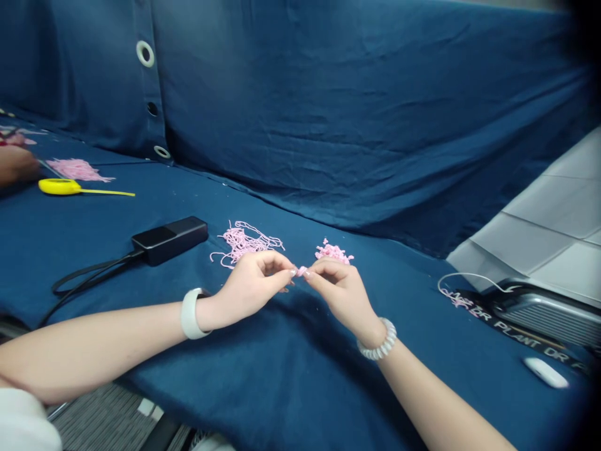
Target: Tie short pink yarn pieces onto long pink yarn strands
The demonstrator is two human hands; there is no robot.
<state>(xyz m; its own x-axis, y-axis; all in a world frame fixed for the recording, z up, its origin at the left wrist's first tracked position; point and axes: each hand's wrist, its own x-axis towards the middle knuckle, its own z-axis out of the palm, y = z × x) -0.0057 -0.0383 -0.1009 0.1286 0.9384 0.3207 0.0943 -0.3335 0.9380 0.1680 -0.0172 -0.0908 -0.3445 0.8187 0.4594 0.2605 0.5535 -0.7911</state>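
Between my two hands, above the blue cloth, is a small twist of pink yarn [302,271]. My left hand [251,285] pinches its left end with thumb and fingertips. The right end is gripped the same way by my right hand [342,291]. Behind my left hand lies a loose tangle of pink yarn strands [241,243]. A small heap of short pink yarn pieces [332,252] sits just behind my right hand. Whether the twist is knotted cannot be made out.
A black power bank [169,239] with a cable lies to the left. Farther left are a yellow tape measure [60,186], a pink yarn bundle [77,169] and another person's hand [16,166]. At right are a lettered strap [526,338] and a white case [546,373]. A blue curtain [328,113] hangs behind.
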